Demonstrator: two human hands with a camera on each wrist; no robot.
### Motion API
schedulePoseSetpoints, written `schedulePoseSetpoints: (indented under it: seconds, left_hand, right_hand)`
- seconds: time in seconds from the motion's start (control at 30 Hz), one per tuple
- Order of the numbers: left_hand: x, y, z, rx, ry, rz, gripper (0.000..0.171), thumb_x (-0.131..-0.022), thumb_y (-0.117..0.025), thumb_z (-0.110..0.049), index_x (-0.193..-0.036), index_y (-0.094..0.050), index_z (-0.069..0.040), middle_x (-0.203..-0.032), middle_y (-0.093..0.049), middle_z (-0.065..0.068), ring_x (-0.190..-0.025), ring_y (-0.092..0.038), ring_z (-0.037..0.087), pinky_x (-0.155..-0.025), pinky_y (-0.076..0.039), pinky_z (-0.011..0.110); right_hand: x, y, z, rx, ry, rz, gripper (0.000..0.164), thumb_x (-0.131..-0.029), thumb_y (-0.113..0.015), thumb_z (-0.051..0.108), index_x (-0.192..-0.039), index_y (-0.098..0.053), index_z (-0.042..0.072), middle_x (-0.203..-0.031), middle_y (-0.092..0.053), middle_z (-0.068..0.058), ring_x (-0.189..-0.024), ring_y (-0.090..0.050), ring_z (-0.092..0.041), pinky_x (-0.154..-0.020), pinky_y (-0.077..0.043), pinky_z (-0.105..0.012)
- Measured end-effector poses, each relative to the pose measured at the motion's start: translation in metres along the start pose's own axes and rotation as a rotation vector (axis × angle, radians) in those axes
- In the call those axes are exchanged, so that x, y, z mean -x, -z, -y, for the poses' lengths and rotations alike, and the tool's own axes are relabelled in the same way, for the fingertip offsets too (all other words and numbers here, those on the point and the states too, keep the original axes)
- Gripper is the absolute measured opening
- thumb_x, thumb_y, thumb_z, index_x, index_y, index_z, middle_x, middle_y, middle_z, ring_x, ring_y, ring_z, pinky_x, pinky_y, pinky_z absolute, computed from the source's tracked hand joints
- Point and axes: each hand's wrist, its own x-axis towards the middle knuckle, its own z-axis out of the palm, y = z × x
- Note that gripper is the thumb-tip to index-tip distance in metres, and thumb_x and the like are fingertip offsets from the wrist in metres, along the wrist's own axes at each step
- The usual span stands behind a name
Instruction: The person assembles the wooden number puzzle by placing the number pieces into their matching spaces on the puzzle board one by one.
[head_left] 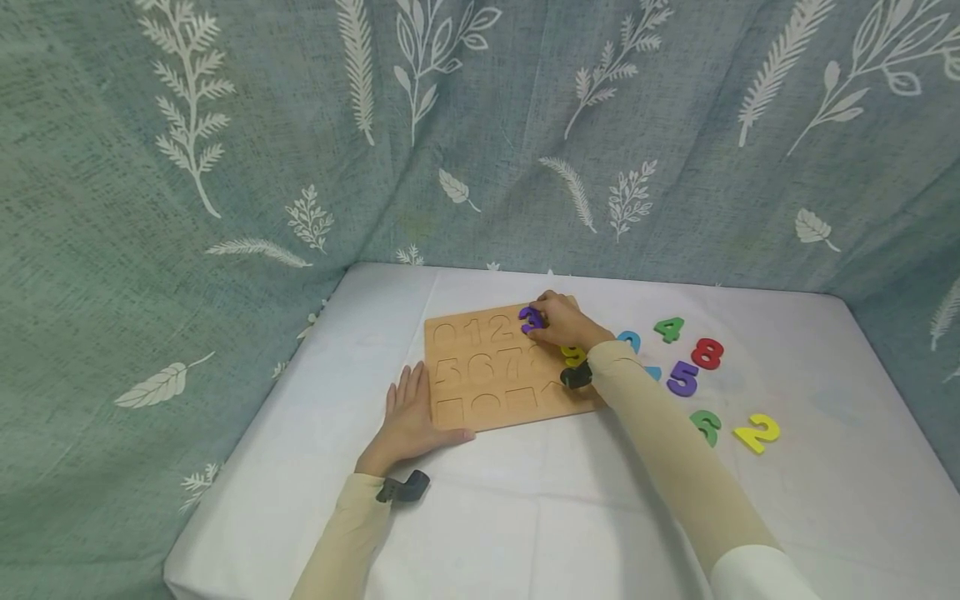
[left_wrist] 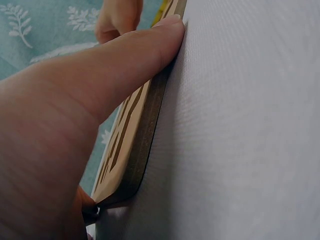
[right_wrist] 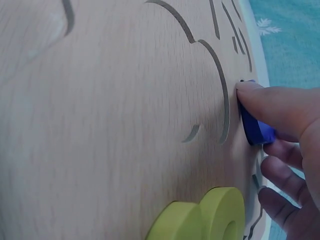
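A wooden number board (head_left: 491,398) with recessed number outlines lies on the white table. My right hand (head_left: 558,321) is over its upper right part and pinches a purple number 3 (head_left: 532,320) between thumb and fingers, right at the top row beside the 2 outline. In the right wrist view the purple 3 (right_wrist: 254,125) stands edge-on under the thumb. Lower on the board sits a yellow number piece (head_left: 573,357), partly behind the right wrist. My left hand (head_left: 410,421) rests at the board's lower left corner with straight fingers, its thumb (left_wrist: 145,47) along the front edge.
Right of the board lie loose numbers: a green 4 (head_left: 670,329), red 8 (head_left: 707,354), purple 5 (head_left: 683,379), green 6 (head_left: 706,426) and yellow 2 (head_left: 757,433). Blue pieces (head_left: 630,340) show partly behind the right forearm. A leaf-patterned curtain (head_left: 487,150) hangs behind the table.
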Motion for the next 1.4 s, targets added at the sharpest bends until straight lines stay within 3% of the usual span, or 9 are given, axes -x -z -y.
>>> schedulePoseSetpoints:
  seconds: [0.73,0.97,1.17,1.4]
  left_hand:
    - [0.000,-0.001,-0.002,0.002,-0.003,0.003,0.150,-0.067,-0.079,-0.080,-0.165,0.003,-0.001,-0.176,0.005,0.017,-0.163,0.011,0.038,-0.131,0.007,0.061]
    - [0.000,-0.001,-0.002,0.002,-0.006,0.000,0.151,-0.066,-0.078,-0.081,-0.165,0.003,-0.001,-0.176,0.006,0.017,-0.163,0.011,0.038,-0.131,0.006,0.062]
    - [0.001,0.001,-0.002,-0.002,0.002,0.005,0.151,-0.066,-0.078,-0.081,-0.165,0.004,-0.002,-0.176,0.006,0.017,-0.163,0.012,0.038,-0.131,0.006,0.061]
    - [0.002,0.002,-0.003,-0.002,0.017,0.009,0.150,-0.067,-0.079,-0.079,-0.165,0.004,-0.002,-0.175,0.007,0.017,-0.163,0.013,0.038,-0.131,0.007,0.061]
  right_hand:
    - [0.009,0.001,-0.004,-0.050,0.001,-0.001,0.062,-0.097,-0.074,0.026,-0.145,-0.054,-0.007,-0.147,-0.048,-0.029,-0.137,-0.046,-0.045,-0.117,-0.041,-0.058]
    - [0.012,0.012,-0.005,-0.074,-0.060,-0.002,0.067,-0.097,-0.073,0.025,-0.151,-0.047,-0.005,-0.151,-0.044,-0.024,-0.141,-0.041,-0.042,-0.116,-0.045,-0.054]
    - [0.024,0.029,0.003,-0.088,-0.062,-0.060,0.064,-0.100,-0.069,0.022,-0.153,-0.045,-0.003,-0.154,-0.041,-0.026,-0.137,-0.045,-0.043,-0.113,-0.048,-0.055]
    - [0.048,0.048,0.009,-0.108,-0.067,-0.163,0.060,-0.100,-0.069,0.024,-0.150,-0.050,-0.002,-0.145,-0.050,-0.022,-0.128,-0.051,-0.040,-0.106,-0.051,-0.054]
